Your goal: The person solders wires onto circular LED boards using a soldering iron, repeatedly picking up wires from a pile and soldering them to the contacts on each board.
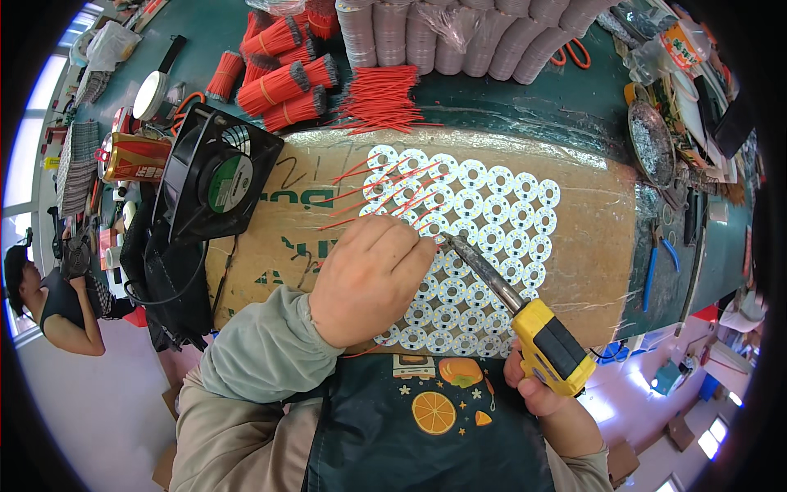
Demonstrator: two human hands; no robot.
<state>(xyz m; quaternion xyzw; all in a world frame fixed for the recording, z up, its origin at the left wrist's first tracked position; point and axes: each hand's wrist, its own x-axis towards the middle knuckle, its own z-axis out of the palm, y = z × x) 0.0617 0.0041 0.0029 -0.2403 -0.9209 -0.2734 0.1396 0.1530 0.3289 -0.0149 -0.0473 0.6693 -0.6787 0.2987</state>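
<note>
A yellow-and-black soldering iron (551,344) is gripped in my right hand (533,385), its dark metal shaft slanting up and left. Its tip meets the sheet of round white LED boards (516,243), close to the fingertips of my left hand (373,275). That left hand is closed in a pinch over the boards, and its own fingers hide what it holds. Thin red wires (348,197) stick out leftward from several boards in the upper left of the sheet. The boards lie in rows on a brown cardboard sheet (586,262), partly covered by my left hand.
A black fan (217,176) stands left of the boards, beside a red-gold can (135,157). Behind lie a red wire pile (381,98), wire bundles (275,86) and stacked grey discs (426,41). At right are a metal dish (652,143) and blue-handled pliers (653,266). Another person (61,299) sits far left.
</note>
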